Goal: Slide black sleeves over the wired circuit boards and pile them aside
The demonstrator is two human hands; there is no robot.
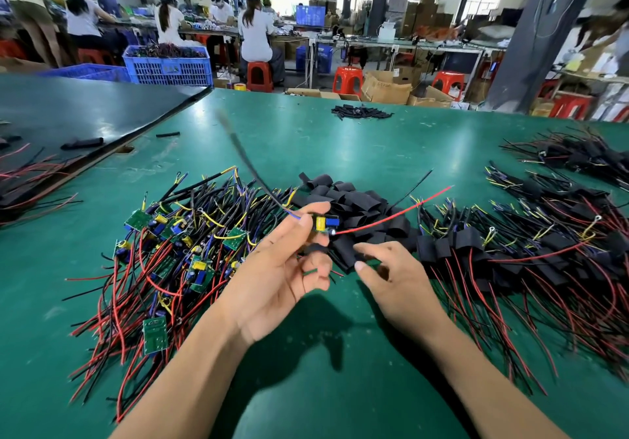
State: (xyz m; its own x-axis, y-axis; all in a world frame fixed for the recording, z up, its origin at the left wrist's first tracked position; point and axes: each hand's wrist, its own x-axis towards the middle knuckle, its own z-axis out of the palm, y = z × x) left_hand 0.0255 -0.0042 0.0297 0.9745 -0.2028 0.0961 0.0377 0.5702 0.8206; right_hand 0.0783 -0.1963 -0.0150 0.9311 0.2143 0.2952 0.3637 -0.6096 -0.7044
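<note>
The left hand [282, 268] is lifted a little over the green bench [340, 145]. Its thumb and fingers pinch one wired circuit board [326, 223], which has yellow and blue parts on it. The board has no sleeve on. A red wire [391, 215] runs from the board out to the right, and a blurry black wire [245, 156] sticks up and away.

The right hand [391, 275] is just beside it, low over the near edge of the pile of black sleeves [357, 205]. Its fingers are bent, but I cannot tell if they hold a sleeve.

A heap of bare boards [177, 244] with red and black wires lies to the left. A heap of sleeved boards [527, 251] lies to the right.
</note>
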